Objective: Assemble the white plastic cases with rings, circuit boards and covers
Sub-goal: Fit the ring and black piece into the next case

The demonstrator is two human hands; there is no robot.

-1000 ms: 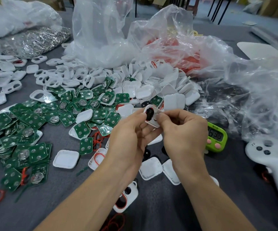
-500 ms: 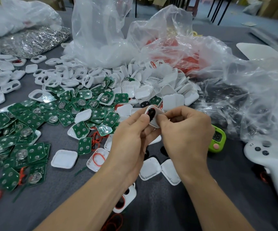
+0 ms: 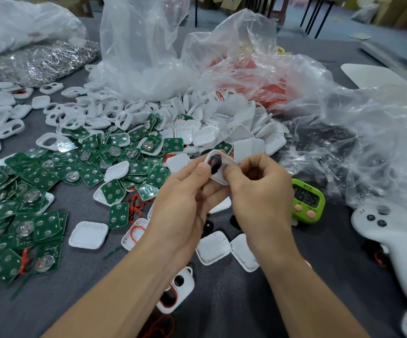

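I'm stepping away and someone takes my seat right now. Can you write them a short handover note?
Left hand: pinches the white case, thumb beside its black insert.
Right hand: pinches the same case from the other side.
Parts: green circuit boards heaped at left, white covers piled behind the hands, red rings in the clear bag.
Done: black insert sits in the held case.
Left: no board or cover shows on it; likely those next, then the many loose parts.
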